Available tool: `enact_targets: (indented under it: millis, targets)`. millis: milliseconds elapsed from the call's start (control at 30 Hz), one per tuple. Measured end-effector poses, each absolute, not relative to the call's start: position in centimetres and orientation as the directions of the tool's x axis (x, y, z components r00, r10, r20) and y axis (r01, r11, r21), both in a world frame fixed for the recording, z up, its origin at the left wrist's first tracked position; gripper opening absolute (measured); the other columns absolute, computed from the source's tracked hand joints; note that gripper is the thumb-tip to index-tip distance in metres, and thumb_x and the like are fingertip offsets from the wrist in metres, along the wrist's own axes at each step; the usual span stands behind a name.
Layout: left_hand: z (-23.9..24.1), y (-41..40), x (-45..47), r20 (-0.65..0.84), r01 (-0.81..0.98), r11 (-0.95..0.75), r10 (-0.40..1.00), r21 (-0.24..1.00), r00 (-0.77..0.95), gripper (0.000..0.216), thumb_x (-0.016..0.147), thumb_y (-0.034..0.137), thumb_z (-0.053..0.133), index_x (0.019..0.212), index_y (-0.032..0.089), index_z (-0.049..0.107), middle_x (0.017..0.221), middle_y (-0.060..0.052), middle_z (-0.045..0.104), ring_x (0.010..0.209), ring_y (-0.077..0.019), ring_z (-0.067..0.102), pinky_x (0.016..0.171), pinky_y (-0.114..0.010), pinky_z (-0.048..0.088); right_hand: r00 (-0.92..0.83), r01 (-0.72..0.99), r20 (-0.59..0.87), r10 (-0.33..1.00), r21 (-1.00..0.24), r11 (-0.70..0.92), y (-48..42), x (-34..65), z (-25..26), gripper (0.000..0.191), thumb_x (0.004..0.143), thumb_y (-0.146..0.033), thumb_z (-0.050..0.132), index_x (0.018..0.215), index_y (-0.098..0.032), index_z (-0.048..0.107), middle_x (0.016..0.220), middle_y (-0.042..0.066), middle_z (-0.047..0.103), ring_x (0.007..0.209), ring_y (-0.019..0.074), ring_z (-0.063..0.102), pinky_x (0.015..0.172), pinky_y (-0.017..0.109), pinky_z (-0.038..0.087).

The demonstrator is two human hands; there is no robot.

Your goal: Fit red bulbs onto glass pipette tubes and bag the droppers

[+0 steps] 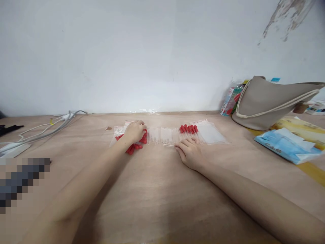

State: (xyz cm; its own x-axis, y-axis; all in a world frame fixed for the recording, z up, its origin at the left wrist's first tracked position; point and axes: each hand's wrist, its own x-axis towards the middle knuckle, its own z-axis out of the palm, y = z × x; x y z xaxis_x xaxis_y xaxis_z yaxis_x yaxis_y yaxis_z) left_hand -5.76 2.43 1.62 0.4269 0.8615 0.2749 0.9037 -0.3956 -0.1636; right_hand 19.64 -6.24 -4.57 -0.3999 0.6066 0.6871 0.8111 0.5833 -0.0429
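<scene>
Currently: part selection, apparently.
Your left hand [136, 131] curls over loose red bulbs [130, 149], its grip hidden; clear tubes [154, 138] lie between; your right hand [190, 152] pinches one tube [168, 145], fingers nearly closed, near red-topped tubes [188, 128]. Next calls for isolating one bulb.

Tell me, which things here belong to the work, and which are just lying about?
Probably part of the work:
loose red caps by the left hand
row of thin clear tubes
single tube at the right hand
red-capped tubes
clear plastic bag

Apparently just lying about:
grey bag
blue packet
cables
</scene>
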Motion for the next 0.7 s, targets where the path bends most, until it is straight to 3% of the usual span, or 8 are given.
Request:
enact_targets:
  millis: [167, 367, 533, 633, 700]
  targets:
    - [1.7, 2.4, -5.4, 0.251, 0.909, -0.384, 0.875, -0.162, 0.414, 0.014, 0.078, 0.017, 0.045, 0.077, 0.016, 0.059, 0.082, -0.006, 0.061, 0.073, -0.0189, 0.058, 0.063, -0.027, 0.041, -0.398, 0.807, 0.668, 0.629, -0.071, 0.586, -6.2, 19.6, -4.6, 0.017, 0.085, -0.02, 0.046, 0.084, -0.019, 0.063, 0.079, 0.004, 0.065, 0.081, 0.0161, 0.053, 0.081, 0.034, 0.025]
    - [2.2, 0.9, -5.2, 0.378, 0.92, -0.365, 0.839, -0.143, 0.391, 0.012, 0.085, 0.021, 0.038, 0.087, 0.015, 0.049, 0.079, -0.008, 0.059, 0.073, -0.0222, 0.058, 0.061, -0.03, 0.04, -0.384, 0.804, 0.654, 0.651, -0.109, 0.584, -6.2, 19.5, -4.3, 0.015, 0.084, -0.02, 0.045, 0.083, -0.018, 0.06, 0.081, 0.005, 0.065, 0.082, 0.0167, 0.055, 0.081, 0.034, 0.027]
    - [0.2, -2.7, -3.5, 0.479, 0.819, -0.555, 0.765, 0.149, 0.431, 0.012, 0.088, 0.028, 0.04, 0.092, 0.018, 0.044, 0.076, -0.003, 0.058, 0.066, -0.0171, 0.057, 0.058, -0.027, 0.041, -0.362, 0.768, 0.647, 0.671, -0.2, 0.608, -6.2, 19.6, -4.5, 0.011, 0.083, -0.022, 0.047, 0.08, -0.017, 0.055, 0.08, 0.003, 0.064, 0.075, 0.014, 0.056, 0.083, 0.032, 0.028]
    - [-1.8, -4.8, -2.5, 0.461, 0.701, -0.656, 0.732, 0.28, 0.501, 0.01, 0.086, 0.027, 0.046, 0.091, 0.017, 0.047, 0.082, -0.003, 0.06, 0.074, -0.0163, 0.058, 0.064, -0.027, 0.045, -0.363, 0.747, 0.651, 0.667, -0.225, 0.626, -6.0, 19.8, -4.8, 0.013, 0.085, -0.024, 0.046, 0.079, -0.017, 0.055, 0.078, 0.002, 0.063, 0.07, 0.0128, 0.055, 0.082, 0.032, 0.03]
    - [-2.7, -5.8, -2.2, 0.495, 0.654, -0.658, 0.737, 0.372, 0.46, 0.015, 0.084, 0.026, 0.051, 0.096, 0.017, 0.049, 0.087, -0.004, 0.062, 0.08, -0.0158, 0.059, 0.068, -0.026, 0.046, -0.368, 0.737, 0.654, 0.661, -0.228, 0.636, -5.9, 19.8, -4.9, 0.015, 0.086, -0.024, 0.046, 0.079, -0.017, 0.056, 0.078, 0.003, 0.063, 0.069, 0.0128, 0.055, 0.08, 0.032, 0.031]
